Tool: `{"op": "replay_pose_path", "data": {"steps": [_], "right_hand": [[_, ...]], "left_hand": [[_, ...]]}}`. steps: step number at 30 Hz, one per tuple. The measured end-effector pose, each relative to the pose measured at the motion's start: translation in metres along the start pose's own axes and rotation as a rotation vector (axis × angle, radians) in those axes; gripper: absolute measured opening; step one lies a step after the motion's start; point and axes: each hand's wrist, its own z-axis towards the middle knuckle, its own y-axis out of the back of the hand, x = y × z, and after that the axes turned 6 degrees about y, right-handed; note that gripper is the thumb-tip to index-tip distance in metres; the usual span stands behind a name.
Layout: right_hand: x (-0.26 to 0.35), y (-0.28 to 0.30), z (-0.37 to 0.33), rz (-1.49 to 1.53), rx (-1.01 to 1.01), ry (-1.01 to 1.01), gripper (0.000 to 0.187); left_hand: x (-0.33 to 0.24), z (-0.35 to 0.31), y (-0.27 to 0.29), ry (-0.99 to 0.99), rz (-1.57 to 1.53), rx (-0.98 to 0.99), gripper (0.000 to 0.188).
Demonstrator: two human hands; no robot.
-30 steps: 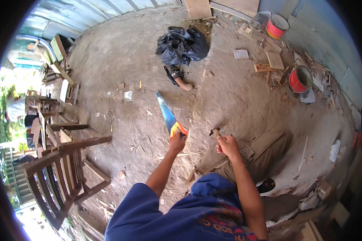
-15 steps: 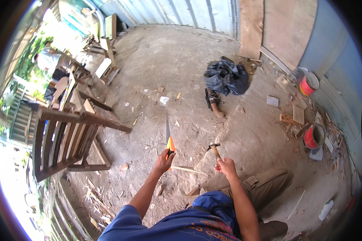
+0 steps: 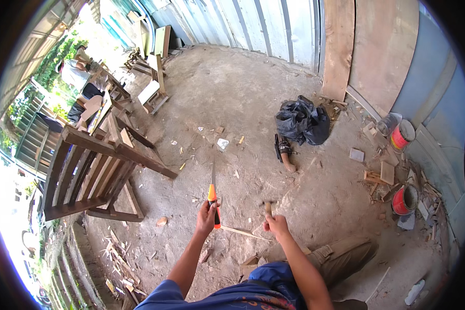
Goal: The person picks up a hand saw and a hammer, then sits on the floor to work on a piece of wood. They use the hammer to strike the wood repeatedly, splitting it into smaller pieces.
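Note:
My left hand (image 3: 205,219) is closed round the handle of a handsaw (image 3: 212,192). The handle is orange, yellow and black, and the narrow blade points away from me over the concrete floor. To its right, my right hand (image 3: 277,226) grips the wooden handle of a hammer (image 3: 268,208); the hammer head looks blurred and sits just beyond my fist. A thin wooden strip (image 3: 245,234) lies on the ground between and below the two hands, near the saw handle's end.
At left stands a slatted wooden bench (image 3: 90,178). Black plastic bags (image 3: 302,121) lie ahead, right of centre. Red paint cans (image 3: 404,200) and wood scraps (image 3: 387,173) line the right wall. Another person (image 3: 76,75) is at the far left. Wood offcuts (image 3: 120,263) litter the near left.
The view has tipped up, so the surroundings sit lower in it. My right hand has come left with the hammer, closer to my left hand. The saw now points more straight ahead.

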Motion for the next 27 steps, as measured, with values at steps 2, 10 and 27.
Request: {"op": "replay_pose_path", "data": {"steps": [2,10,27], "right_hand": [[0.003,-0.010,0.017,0.042,0.006,0.095,0.034],[-0.007,0.065,-0.022,-0.560,-0.129,0.199,0.058],[0.131,0.140,-0.276,0.310,-0.929,0.920,0.047]], "left_hand": [[-0.007,-0.001,0.008,-0.002,-0.047,0.016,0.028],[-0.034,0.007,-0.026,-0.038,-0.164,0.197,0.034],[-0.189,-0.133,-0.341,-0.958,0.128,1.287,0.048]]}}
